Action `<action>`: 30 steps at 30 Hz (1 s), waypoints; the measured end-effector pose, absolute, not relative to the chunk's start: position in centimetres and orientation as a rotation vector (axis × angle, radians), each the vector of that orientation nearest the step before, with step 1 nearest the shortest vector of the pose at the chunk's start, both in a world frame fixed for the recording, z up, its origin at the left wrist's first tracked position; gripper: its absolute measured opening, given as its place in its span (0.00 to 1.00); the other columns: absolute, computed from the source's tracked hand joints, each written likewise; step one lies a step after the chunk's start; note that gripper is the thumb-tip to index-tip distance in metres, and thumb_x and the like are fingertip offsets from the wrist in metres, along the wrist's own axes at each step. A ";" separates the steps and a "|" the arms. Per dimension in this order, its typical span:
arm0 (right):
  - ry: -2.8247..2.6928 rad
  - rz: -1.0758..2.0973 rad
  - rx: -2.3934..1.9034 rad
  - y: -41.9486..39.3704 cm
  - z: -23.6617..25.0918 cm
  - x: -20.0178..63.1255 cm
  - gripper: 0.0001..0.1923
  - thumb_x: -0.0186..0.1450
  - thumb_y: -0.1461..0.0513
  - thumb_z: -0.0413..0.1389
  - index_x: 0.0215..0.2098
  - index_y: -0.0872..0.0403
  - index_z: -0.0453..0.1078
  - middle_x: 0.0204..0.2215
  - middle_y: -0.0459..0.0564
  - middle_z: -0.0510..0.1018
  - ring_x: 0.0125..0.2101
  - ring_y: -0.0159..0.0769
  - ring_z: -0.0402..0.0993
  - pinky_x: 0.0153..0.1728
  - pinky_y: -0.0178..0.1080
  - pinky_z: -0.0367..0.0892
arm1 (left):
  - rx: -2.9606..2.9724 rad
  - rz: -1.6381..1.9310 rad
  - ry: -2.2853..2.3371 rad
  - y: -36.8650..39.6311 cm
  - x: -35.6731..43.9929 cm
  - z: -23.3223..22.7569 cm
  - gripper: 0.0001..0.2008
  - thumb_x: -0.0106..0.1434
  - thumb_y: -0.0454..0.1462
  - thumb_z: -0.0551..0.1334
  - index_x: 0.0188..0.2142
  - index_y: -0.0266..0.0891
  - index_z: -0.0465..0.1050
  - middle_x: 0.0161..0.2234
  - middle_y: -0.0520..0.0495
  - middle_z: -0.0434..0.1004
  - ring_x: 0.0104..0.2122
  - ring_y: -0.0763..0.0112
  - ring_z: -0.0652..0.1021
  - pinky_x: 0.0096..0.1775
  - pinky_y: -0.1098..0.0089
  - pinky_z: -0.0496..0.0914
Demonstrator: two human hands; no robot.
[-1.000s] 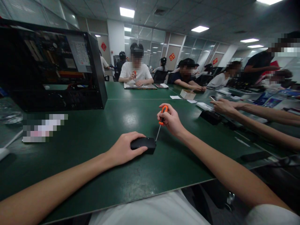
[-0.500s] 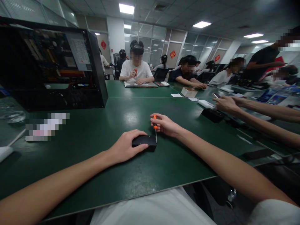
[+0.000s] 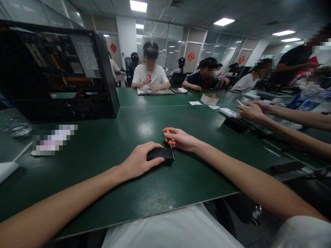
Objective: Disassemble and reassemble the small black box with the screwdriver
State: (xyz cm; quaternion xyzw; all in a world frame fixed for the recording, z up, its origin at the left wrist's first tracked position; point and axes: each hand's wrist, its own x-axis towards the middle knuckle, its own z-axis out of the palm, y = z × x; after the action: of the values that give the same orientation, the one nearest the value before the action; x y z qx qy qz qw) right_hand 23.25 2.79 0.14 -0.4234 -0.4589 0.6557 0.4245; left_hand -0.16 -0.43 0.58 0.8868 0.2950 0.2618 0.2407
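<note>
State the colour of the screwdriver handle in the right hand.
The screwdriver handle is orange with dark parts, partly covered by fingers; head view shows it best.

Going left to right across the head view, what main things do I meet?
Computer case → left hand → small black box → right hand → pale open box → another person's hand.

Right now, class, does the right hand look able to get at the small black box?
Probably yes: the right hand is close beside the small black box, whose right end the left hand leaves uncovered. The orange-and-black screwdriver in its grip might hinder it.
</note>
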 end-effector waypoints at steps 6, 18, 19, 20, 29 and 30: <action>-1.135 1.609 -1.047 2.8 0.1 23.3 0.30 0.55 0.56 0.72 0.50 0.53 0.65 0.24 0.41 0.75 0.18 0.21 0.61 0.19 0.27 0.58 | 2.435 0.719 0.793 -0.5 -0.2 0.6 0.17 0.67 0.43 0.66 0.52 0.38 0.75 0.47 0.44 0.81 0.45 0.59 0.80 0.48 0.63 0.71; -1.165 1.655 -0.995 2.0 -0.2 22.2 0.27 0.57 0.57 0.71 0.50 0.53 0.67 0.26 0.43 0.77 0.20 0.23 0.67 0.21 0.27 0.65 | 2.437 0.694 0.784 -0.9 0.1 0.9 0.17 0.66 0.44 0.65 0.52 0.39 0.75 0.48 0.43 0.82 0.46 0.57 0.80 0.50 0.61 0.72; -1.144 1.645 -0.995 2.0 -0.2 22.1 0.27 0.57 0.57 0.71 0.49 0.53 0.67 0.26 0.43 0.77 0.20 0.23 0.67 0.21 0.27 0.65 | 2.434 0.695 0.784 -0.9 0.1 0.9 0.17 0.66 0.44 0.65 0.52 0.39 0.75 0.48 0.43 0.82 0.46 0.57 0.80 0.50 0.61 0.72; -1.122 1.635 -0.997 2.1 -0.2 22.1 0.27 0.57 0.56 0.71 0.49 0.53 0.67 0.26 0.43 0.77 0.20 0.23 0.67 0.21 0.27 0.65 | 2.431 0.697 0.782 -0.9 0.1 0.9 0.18 0.66 0.44 0.65 0.52 0.39 0.75 0.48 0.43 0.82 0.45 0.57 0.80 0.50 0.61 0.72; -1.035 1.537 -1.027 2.6 -0.4 22.4 0.23 0.60 0.57 0.68 0.48 0.52 0.65 0.27 0.44 0.78 0.21 0.25 0.70 0.24 0.30 0.68 | 2.425 0.605 0.760 0.2 -1.6 1.1 0.22 0.65 0.44 0.66 0.56 0.39 0.73 0.49 0.44 0.82 0.44 0.60 0.81 0.45 0.65 0.73; -1.030 1.521 -1.027 2.6 -0.4 22.4 0.22 0.61 0.57 0.68 0.48 0.52 0.65 0.27 0.44 0.78 0.22 0.25 0.71 0.25 0.30 0.68 | 2.410 0.598 0.777 0.4 -1.9 1.1 0.21 0.65 0.45 0.66 0.55 0.39 0.74 0.47 0.45 0.82 0.42 0.61 0.81 0.43 0.66 0.73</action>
State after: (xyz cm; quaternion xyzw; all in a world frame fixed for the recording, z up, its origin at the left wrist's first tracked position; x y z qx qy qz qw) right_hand 22.39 2.61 -0.44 -0.4239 -0.4250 0.6277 0.4957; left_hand -1.87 0.37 1.12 0.8928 0.2877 0.2214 0.2666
